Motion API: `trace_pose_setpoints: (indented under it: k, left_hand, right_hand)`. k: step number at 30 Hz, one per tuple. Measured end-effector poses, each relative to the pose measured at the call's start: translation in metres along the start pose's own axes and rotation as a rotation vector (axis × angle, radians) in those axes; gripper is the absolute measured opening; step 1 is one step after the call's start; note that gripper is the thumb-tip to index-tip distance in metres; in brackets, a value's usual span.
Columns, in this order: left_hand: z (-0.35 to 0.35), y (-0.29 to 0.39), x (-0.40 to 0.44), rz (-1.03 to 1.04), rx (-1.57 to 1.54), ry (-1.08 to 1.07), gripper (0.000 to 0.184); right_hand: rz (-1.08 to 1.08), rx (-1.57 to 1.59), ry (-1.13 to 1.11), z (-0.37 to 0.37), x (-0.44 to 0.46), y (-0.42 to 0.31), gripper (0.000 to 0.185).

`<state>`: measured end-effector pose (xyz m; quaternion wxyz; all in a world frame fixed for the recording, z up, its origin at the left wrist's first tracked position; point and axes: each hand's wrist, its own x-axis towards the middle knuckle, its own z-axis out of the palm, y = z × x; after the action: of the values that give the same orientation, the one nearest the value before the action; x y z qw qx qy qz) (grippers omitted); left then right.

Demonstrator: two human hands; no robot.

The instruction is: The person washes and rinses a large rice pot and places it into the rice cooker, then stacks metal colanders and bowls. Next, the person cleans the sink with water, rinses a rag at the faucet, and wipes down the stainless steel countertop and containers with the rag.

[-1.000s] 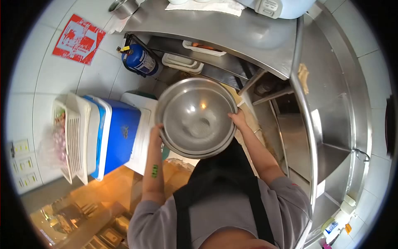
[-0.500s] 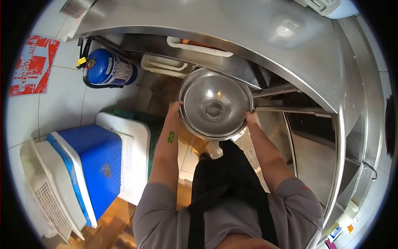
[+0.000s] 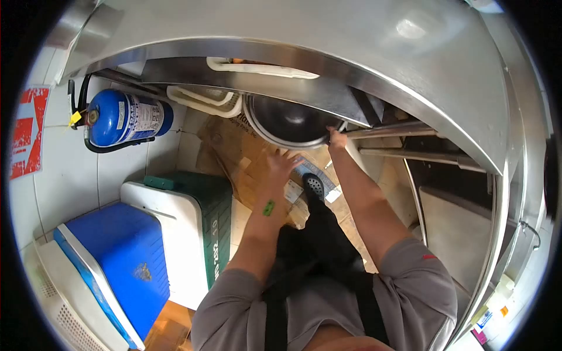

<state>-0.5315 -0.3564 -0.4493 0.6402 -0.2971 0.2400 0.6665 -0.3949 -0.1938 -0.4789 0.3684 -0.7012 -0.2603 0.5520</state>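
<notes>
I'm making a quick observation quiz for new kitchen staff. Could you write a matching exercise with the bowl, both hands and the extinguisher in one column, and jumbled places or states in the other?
1. Bowl
2. Left hand
3. Extinguisher
4. Right hand

A. blue, beside the tiled wall
B. thumb and fingers at the bowl's rim
C. partly hidden by the metal shelf
D. fingers spread, holding nothing

Pairs: 1-C, 2-D, 3-A, 4-B
</notes>
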Motion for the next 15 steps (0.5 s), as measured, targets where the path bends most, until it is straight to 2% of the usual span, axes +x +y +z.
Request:
trace_pose_setpoints:
  k: [1, 2, 3, 5, 6, 10, 11, 13, 14, 15]
  left_hand:
    - [0.015, -0.008, 0.004, -0.011, 0.009, 0.006, 0.081]
    - [0.040, -0.011, 0.016, 0.169, 0.083, 0.013, 0.080]
    - [0.057, -0.015, 0.026, 0.347, 0.154, 0.019, 0.079]
    - [0.059, 0.000, 0.037, 0.182, 0.391, 0.064, 0.078]
    - [0.057, 0.010, 0.039, 0.075, 0.572, 0.058, 0.076]
    - [0.044, 0.027, 0.001, -0.045, 1.077, 0.244, 0.075]
    - [0.046, 0.021, -0.024, 0.051, 1.095, 0.271, 0.071]
    - [0.044, 0.016, -0.074, 0.012, 1.200, 0.410, 0.063]
    - [0.010, 0.020, -0.077, 0.043, 1.083, 0.384, 0.059]
    - [0.015, 0.014, -0.110, 0.012, 1.032, 0.378, 0.056]
  right_hand:
    - [-0.020, -0.113, -0.103, -0.002, -0.021, -0.012, 0.049]
    - [-0.048, -0.224, -0.205, -0.003, -0.030, -0.023, 0.054]
    - [-0.073, -0.434, -0.269, -0.009, -0.011, -0.004, 0.062]
    - [-0.481, -0.813, -0.233, -0.025, -0.025, 0.006, 0.060]
    - [-0.497, -0.946, -0.377, -0.042, -0.034, 0.004, 0.059]
    - [-0.474, -1.380, -0.800, -0.141, -0.076, 0.000, 0.052]
    - [-0.483, -1.456, -0.859, -0.174, -0.079, 0.011, 0.049]
    - [-0.273, -1.648, -1.005, -0.234, -0.110, -0.009, 0.043]
    - [-0.301, -1.617, -0.968, -0.267, -0.131, -0.028, 0.041]
    - [-0.322, -1.584, -0.933, -0.300, -0.153, -0.044, 0.039]
